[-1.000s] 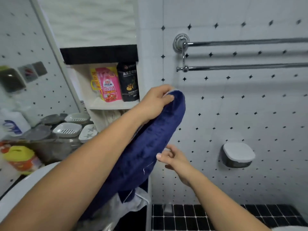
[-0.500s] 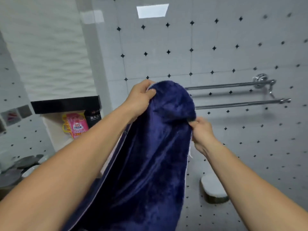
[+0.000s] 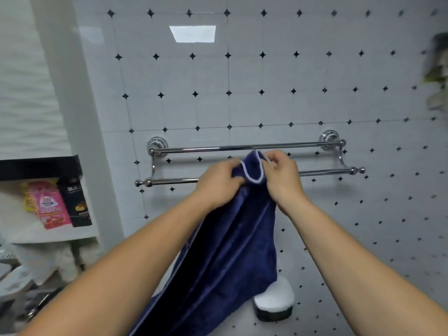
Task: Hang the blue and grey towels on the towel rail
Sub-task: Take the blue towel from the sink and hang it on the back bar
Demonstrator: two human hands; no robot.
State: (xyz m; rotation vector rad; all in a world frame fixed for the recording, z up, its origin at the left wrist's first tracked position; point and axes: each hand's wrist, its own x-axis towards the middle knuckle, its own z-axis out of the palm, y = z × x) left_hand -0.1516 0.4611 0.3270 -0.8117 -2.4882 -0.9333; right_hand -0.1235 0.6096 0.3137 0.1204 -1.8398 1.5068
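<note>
Navy plush blue towel (image 3: 225, 258), pale-edged, hangs bunched, pinched by left hand (image 3: 218, 183) and right hand (image 3: 282, 177).

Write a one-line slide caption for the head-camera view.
The left hand and right hand grip a dark blue terry towel by its top edge before a chrome double-bar towel rail.

The front bar of the towel rail (image 3: 322, 172) is hidden mid-length behind the left hand (image 3: 218, 183), right hand (image 3: 282, 177) and blue towel (image 3: 225, 258), whose lower end runs off the bottom edge. A dark thing (image 3: 438, 57) at the right edge is too blurred to tell.
</note>
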